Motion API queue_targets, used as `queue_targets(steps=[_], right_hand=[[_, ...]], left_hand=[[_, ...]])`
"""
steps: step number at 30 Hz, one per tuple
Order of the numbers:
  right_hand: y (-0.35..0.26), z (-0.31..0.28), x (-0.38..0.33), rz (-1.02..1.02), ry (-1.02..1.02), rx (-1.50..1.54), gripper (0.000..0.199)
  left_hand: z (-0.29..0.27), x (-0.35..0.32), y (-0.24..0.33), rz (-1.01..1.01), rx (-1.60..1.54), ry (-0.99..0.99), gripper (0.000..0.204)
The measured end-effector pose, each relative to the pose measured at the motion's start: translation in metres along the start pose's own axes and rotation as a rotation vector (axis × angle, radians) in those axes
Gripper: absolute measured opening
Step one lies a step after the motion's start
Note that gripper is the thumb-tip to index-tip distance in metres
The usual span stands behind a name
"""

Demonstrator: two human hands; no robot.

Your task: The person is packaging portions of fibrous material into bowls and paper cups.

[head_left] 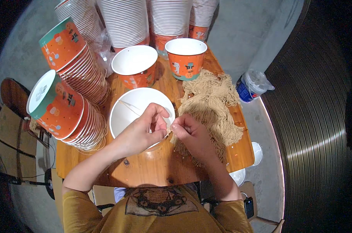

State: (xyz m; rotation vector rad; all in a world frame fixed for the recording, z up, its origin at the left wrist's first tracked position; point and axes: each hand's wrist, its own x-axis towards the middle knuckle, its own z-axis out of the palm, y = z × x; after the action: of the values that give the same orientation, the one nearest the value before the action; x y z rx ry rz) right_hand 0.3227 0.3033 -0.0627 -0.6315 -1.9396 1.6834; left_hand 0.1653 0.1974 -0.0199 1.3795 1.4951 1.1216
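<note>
A wooden table (152,171) fills mid-frame. Stacks of orange paper buckets (79,73) crowd the upper left. A heap of tan strings (212,106) lies right of centre. One open bucket (123,112) sits centre, its rim pinched by the left hand (143,130); the right hand (191,134) pinches a thin string (169,130) beside it.

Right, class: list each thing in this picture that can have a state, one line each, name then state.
Orange paper bucket under the hands: upright, open, a tan string across its inside.
Two orange paper buckets behind it: upright, open, empty.
Nested orange bucket stacks at left: lying tipped sideways.
Pile of tan cotton strings: loose, heaped on the wooden table.
Left hand: grip pinched on a string.
Right hand: grip pinched on the same string.
</note>
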Motion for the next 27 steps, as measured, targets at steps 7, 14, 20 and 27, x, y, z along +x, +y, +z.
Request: queue_targets(steps=[7, 14, 20, 27], right_hand=[[0.001, -0.003, -0.008, -0.063, -0.002, -0.131, 0.024], [0.002, -0.004, -0.015, -0.172, -0.007, -0.155, 0.025], [-0.015, -0.001, -0.018, -0.234, 0.006, -0.465, 0.027], [0.006, 0.009, -0.012, -0.64, 0.226, -0.639, 0.026]], left_hand=[[-0.004, -0.004, 0.008, -0.04, 0.305, 0.053, 0.019], [0.001, -0.008, 0.005, 0.247, 0.601, 0.127, 0.008], [0.004, -0.009, 0.006, 0.232, 0.565, 0.147, 0.009], [0.011, -0.015, 0.012, 0.24, 0.526, 0.172, 0.008]])
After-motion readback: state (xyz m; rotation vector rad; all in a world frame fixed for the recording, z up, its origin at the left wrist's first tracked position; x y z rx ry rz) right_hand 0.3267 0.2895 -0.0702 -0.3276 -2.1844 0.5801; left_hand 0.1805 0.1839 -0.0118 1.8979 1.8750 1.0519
